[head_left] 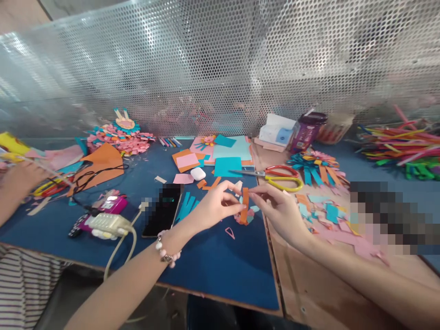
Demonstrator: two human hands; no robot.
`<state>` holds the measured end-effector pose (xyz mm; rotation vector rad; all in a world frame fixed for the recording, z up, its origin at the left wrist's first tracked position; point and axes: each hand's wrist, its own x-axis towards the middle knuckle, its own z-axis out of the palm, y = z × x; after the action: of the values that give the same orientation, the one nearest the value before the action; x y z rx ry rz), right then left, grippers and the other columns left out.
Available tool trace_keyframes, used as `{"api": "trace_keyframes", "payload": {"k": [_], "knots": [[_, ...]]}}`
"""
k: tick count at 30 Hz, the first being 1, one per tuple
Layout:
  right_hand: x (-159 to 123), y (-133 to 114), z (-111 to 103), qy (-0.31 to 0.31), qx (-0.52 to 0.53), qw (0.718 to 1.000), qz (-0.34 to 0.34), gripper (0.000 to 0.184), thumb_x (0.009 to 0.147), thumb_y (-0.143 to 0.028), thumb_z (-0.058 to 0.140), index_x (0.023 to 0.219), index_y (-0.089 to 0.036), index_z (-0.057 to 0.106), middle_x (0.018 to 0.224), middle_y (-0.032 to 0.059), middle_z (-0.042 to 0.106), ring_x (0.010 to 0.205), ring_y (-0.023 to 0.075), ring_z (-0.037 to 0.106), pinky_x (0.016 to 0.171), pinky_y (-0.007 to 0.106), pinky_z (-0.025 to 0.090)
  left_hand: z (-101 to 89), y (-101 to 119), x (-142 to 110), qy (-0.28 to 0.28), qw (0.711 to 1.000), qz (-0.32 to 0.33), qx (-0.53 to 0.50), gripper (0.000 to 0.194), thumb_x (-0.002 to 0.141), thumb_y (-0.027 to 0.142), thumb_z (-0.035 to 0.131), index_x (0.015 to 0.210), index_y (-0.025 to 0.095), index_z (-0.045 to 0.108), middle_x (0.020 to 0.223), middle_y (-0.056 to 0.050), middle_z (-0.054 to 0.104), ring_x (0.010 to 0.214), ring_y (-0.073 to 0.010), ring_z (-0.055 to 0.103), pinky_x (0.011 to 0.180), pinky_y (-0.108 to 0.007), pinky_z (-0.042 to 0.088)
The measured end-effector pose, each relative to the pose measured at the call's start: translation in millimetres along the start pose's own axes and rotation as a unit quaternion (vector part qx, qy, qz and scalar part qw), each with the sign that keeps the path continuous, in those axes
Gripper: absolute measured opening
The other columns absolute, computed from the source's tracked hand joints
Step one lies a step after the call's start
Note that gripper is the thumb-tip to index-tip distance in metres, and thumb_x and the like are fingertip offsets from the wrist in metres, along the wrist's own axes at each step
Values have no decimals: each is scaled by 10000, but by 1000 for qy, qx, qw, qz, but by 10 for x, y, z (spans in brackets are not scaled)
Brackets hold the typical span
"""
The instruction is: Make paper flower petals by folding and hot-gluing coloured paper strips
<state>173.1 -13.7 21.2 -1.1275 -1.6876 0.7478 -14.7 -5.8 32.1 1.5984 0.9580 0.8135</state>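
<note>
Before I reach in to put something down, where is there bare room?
The near blue tabletop, between the beaded bracelet and the wooden board, is bare. Crowded: around left hand and right hand, and beyond, with scissors and coloured paper.

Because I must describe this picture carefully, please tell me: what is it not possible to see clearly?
All in the head view:
Scraps behind the orange strip: partly hidden by it.
Dark thing at right: covered by pixel blocks.
Other person's hand at left: blurred, forearm cut by left edge.
Print on the purple cup: too small, blurred.
</note>
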Motion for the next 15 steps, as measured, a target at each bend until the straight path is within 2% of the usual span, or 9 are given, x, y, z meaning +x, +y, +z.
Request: {"api": "trace_keyframes", "payload": {"k": [4,8,15], "knots": [[-10,40,4,-25,63,997,40,232,862,-398,550,881,-187,643,826,25,663,650,137,617,602,275,491,30,10,-4,4,1000,16,-9,228,788,289,645,895,194,467,741,-8,662,634,-124,617,579,-220,432],[-19,62,-6,-46,69,996,44,243,856,-398,553,857,-174,647,769,29,664,639,151,636,611,288,484,30,13,-1,17,999,25,23,154,793,276,633,892,182,561,808,-27,672,722,-139,634,654,-243,472],[-39,74,-25,3,37,999,-11,180,854,-349,564,847,-190,647,777,23,666,689,149,626,613,275,482,22,22,-8,-1,999,31,20,174,811,233,607,951,156,677,984,-79,697,901,-187,661,827,-311,510]]}}
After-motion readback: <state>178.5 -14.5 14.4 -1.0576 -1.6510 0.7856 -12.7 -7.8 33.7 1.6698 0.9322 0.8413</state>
